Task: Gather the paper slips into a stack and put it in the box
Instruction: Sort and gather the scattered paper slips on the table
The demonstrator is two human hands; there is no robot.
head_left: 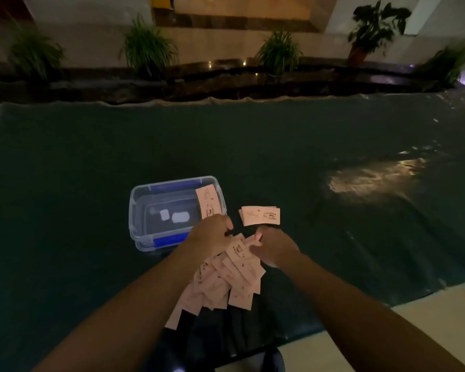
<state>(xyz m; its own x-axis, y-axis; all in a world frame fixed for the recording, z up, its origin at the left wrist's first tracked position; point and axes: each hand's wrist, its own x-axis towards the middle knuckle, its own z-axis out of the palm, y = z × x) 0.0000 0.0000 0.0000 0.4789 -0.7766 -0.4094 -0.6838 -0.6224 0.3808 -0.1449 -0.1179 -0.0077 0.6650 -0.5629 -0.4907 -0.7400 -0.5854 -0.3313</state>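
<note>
Several pink paper slips [234, 277] lie fanned in a loose pile on the dark cloth, between my forearms. My left hand [211, 234] holds a slip [209, 201] that stands up over the right end of the clear plastic box [140, 208], which has blue latches. My right hand [273, 247] rests on the top of the pile, fingers curled on a slip at its upper edge. A small neat stack of slips [261, 216] lies flat just beyond my right hand, to the right of the box.
A dark green cloth [306, 157] covers the table. Its front right corner ends at a pale floor [414, 318]. A dark ledge with potted plants [148, 49] runs along the far side. A bright light patch [371, 178] reflects on the cloth at right.
</note>
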